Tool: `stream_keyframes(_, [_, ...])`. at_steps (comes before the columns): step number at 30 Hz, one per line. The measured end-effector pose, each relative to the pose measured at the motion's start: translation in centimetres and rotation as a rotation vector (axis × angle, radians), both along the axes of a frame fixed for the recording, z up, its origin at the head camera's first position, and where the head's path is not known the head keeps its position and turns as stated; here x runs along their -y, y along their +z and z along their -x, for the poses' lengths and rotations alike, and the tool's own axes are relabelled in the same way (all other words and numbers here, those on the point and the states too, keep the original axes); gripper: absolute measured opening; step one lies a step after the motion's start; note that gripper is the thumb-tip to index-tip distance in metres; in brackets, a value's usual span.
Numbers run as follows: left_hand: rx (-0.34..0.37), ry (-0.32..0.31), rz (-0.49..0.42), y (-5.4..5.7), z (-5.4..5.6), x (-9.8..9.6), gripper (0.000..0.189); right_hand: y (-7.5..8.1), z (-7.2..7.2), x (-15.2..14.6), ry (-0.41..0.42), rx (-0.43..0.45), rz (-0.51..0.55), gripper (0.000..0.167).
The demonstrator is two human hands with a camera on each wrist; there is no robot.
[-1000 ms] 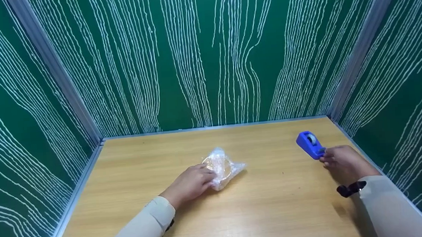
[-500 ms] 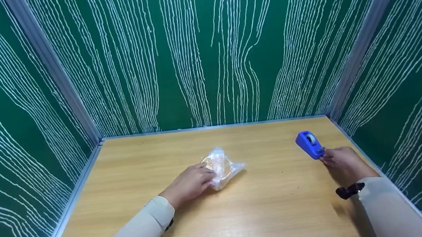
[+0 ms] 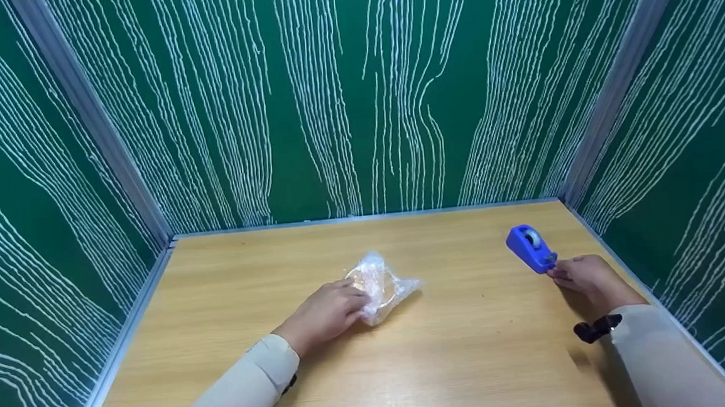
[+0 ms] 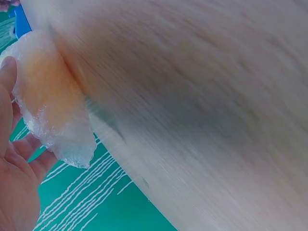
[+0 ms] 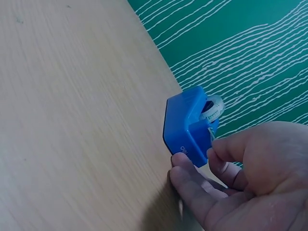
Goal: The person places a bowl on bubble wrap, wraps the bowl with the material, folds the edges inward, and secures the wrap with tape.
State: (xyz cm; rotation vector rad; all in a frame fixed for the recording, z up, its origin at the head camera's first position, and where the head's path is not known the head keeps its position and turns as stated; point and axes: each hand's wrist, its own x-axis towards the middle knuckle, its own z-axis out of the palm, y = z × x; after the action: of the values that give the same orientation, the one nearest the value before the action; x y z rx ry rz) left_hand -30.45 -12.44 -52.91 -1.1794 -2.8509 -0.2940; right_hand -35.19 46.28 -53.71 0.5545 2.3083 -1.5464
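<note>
My left hand [image 3: 328, 312] holds a bubble-wrapped item [image 3: 377, 287] on the table; something orange shows through the clear wrap, but its kind is hidden. In the left wrist view, the thumb lies on one side of the bubble wrap [image 4: 53, 91] and the fingers on the other. At the right, a blue tape dispenser [image 3: 529, 248] with a small roll of tape [image 5: 212, 109] stands on the table. My right hand [image 3: 587, 278] grips its cutter end, thumb and forefinger curled together there. Whether a strip of tape is between those fingers, I cannot tell.
The wooden table [image 3: 460, 355] is bordered by green walls [image 3: 356, 103] with white wavy lines on three sides. Grey metal posts [image 3: 607, 94] stand at the back corners. A black wrist strap [image 3: 598, 327] sits at the right cuff.
My right hand has shifted slightly toward me at the dispenser's cutter end, leaving more of the cutter showing. The left hand and the bubble-wrapped item have stayed in place.
</note>
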Motion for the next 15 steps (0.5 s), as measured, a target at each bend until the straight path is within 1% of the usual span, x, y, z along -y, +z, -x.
stream_keyframes(2, [-0.007,-0.01,-0.002,0.0,0.1,0.0,0.038,0.0,0.2,0.2,-0.026,0.0,-0.022,0.065])
stream_keyframes(4, [-0.006,-0.011,0.0,0.0,0.1,0.0,0.038,-0.1,0.3,0.5,-0.05,0.023,-0.047,0.063])
stream_keyframes(8, [-0.001,-0.009,-0.006,0.1,0.1,0.0,0.038,-0.3,0.6,0.9,-0.073,0.047,-0.101,0.055])
stream_keyframes(12, [0.02,0.005,-0.017,0.1,0.0,0.1,0.04,-0.2,0.8,1.0,-0.043,0.048,-0.143,0.052])
stream_keyframes(15, [0.028,0.014,-0.016,0.1,-0.1,0.1,0.04,-0.2,1.1,1.2,-0.039,0.049,-0.163,0.051])
